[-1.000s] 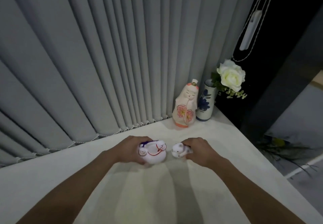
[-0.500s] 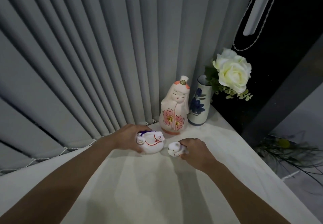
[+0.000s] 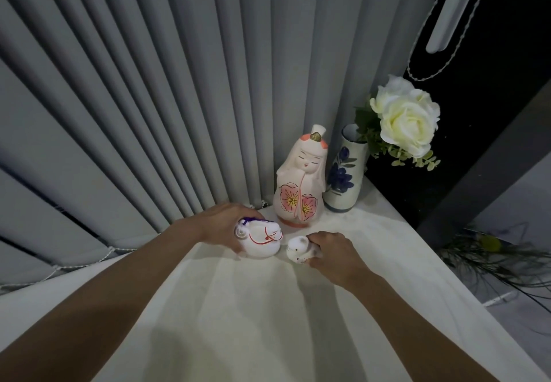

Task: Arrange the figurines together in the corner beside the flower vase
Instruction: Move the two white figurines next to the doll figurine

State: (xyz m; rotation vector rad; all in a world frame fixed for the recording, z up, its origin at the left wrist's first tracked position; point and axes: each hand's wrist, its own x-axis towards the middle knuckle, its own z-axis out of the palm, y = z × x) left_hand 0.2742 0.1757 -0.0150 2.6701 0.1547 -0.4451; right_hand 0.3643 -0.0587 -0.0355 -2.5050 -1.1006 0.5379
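Note:
A tall pink-and-white doll figurine [image 3: 299, 182] stands upright in the far corner, right next to a white vase with blue flowers [image 3: 344, 173] that holds a white rose [image 3: 407, 116]. My left hand [image 3: 222, 225] is shut on a round white figurine with red lines and a purple top [image 3: 262, 240], just in front-left of the doll. My right hand [image 3: 331, 255] is shut on a small white animal figurine [image 3: 298, 249], close to the right of the round one. Both figurines sit low on the white tabletop [image 3: 238, 307].
Grey vertical blinds [image 3: 164, 98] hang along the table's back edge, with a bead chain at their foot. A white blind wand and cord [image 3: 447, 18] hang at the upper right. The table's right edge drops to a floor with dark plant stems [image 3: 492, 256].
Both hands have carried their figurines forward toward the corner; the two figurines are now close in front of the doll. The view has moved nearer to the corner.

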